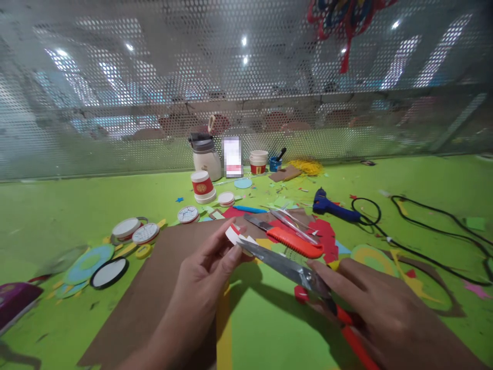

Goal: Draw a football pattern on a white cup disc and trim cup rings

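Note:
My left hand [210, 272] pinches a small white paper piece with a red stripe [233, 234] between thumb and fingers. My right hand [379, 306] grips a pair of scissors [296, 270] with red handles. The scissors' blades point left, and their tips meet the paper piece beside my left thumb. Under both hands lie a brown cardboard sheet [154, 288] and a light green sheet [277, 329] with a yellow strip. Just beyond the blades rests an orange utility knife [295, 241], near red paper scraps [325, 231].
A blue glue gun [335, 208] and its black cord lie at right. Behind stand a white jug [206, 159], a lit phone [232, 156] and paper cups [202, 185]. Round lids [146, 234] and paper discs [87, 264] sit at left. A perforated metal screen [154, 103] rises behind the table.

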### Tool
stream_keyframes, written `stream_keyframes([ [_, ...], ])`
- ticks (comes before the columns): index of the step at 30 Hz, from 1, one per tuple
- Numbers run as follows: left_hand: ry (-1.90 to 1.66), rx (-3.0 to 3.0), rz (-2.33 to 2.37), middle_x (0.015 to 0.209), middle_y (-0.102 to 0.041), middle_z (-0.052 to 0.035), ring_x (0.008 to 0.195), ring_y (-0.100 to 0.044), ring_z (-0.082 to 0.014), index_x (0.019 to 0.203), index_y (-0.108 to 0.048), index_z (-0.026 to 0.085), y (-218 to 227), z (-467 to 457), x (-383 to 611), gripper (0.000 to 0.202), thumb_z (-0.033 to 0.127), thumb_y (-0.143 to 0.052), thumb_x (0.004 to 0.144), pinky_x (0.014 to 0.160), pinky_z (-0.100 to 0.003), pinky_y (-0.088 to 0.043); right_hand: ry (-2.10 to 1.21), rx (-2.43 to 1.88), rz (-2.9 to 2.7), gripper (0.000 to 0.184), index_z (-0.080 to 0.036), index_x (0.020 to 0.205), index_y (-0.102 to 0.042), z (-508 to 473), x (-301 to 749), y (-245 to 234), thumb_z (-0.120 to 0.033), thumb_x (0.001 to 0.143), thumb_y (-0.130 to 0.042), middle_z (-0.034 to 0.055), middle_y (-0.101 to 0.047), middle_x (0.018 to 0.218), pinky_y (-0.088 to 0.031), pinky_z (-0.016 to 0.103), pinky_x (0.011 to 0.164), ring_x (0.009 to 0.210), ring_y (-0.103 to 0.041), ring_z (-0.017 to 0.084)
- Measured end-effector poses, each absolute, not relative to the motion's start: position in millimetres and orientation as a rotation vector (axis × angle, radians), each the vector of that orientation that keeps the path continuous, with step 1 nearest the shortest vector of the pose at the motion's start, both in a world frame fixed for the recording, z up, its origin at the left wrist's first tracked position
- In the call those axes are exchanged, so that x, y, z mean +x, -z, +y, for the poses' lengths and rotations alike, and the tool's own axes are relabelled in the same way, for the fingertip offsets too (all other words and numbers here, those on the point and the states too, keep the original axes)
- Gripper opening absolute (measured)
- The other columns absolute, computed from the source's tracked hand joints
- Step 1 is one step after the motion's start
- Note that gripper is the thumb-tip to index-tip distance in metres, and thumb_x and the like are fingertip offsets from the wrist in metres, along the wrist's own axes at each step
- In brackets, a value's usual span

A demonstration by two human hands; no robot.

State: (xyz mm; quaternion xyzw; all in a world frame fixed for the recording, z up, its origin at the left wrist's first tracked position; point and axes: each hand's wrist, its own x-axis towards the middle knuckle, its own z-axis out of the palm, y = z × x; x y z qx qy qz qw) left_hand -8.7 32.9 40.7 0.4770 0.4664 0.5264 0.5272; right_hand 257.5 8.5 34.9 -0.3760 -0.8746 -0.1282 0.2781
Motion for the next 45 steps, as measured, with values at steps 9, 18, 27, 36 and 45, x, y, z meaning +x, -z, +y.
stream_keyframes([
  [9, -1.336, 1.105, 1.139, 0.126, -0.078, -0.0038, 0.102, -0.075, -0.0196, 0.132, -0.072, 0.030, -46.2, 28.3, 1.0, 0.043, 0.041, -0.078, 0.091, 0.093, -0.027, -0.060, 0.257, -1.058, -2.375, 0.036, -0.014, 0.133, -0.058, 5.5, 260.8, -25.4, -0.020, 0.098, -0.050, 0.0080, -0.069, 0.083, -0.055, 0.031, 0.053, 0.065, -0.069, 0.023],
  [18, -1.301, 1.114, 1.077, 0.125, -0.079, -0.0036, 0.105, -0.077, -0.0198, 0.132, -0.073, 0.031, -42.4, 32.4, -6.8, 0.043, 0.043, -0.079, 0.091, 0.093, -0.024, -0.061, 0.224, -1.066, -2.402, 0.044, -0.014, 0.138, -0.056, 2.8, 266.6, -20.9, -0.015, 0.094, -0.049, 0.0089, -0.069, 0.088, -0.056, 0.031, 0.059, 0.071, -0.069, 0.023],
  [27, -1.317, 1.128, 1.079, 0.121, -0.080, -0.0018, 0.104, -0.076, -0.0181, 0.128, -0.075, 0.031, -45.0, 30.5, -4.0, 0.039, 0.043, -0.079, 0.090, 0.094, -0.022, -0.060, 0.168, -1.077, -2.405, 0.044, -0.014, 0.138, -0.057, 1.6, 267.5, -20.1, -0.013, 0.094, -0.050, 0.0096, -0.069, 0.090, -0.056, 0.031, 0.060, 0.074, -0.069, 0.023],
  [36, -1.352, 1.102, 1.115, 0.123, -0.080, -0.0040, 0.106, -0.075, -0.0203, 0.132, -0.073, 0.028, -45.9, 28.9, 0.4, 0.044, 0.042, -0.079, 0.090, 0.095, -0.026, -0.060, 0.156, -1.096, -2.386, 0.044, -0.017, 0.136, -0.058, -2.9, 266.1, -24.4, -0.010, 0.094, -0.046, 0.0075, -0.069, 0.088, -0.057, 0.031, 0.061, 0.073, -0.070, 0.022],
  [45, -1.363, 1.096, 1.133, 0.125, -0.079, -0.0044, 0.107, -0.075, -0.0218, 0.132, -0.073, 0.028, -47.9, 25.1, 4.6, 0.043, 0.041, -0.078, 0.091, 0.096, -0.028, -0.059, 0.208, -1.093, -2.395, 0.042, -0.015, 0.132, -0.062, 1.0, 265.3, -24.7, -0.011, 0.093, -0.047, 0.0075, -0.070, 0.086, -0.057, 0.030, 0.061, 0.071, -0.070, 0.021],
])
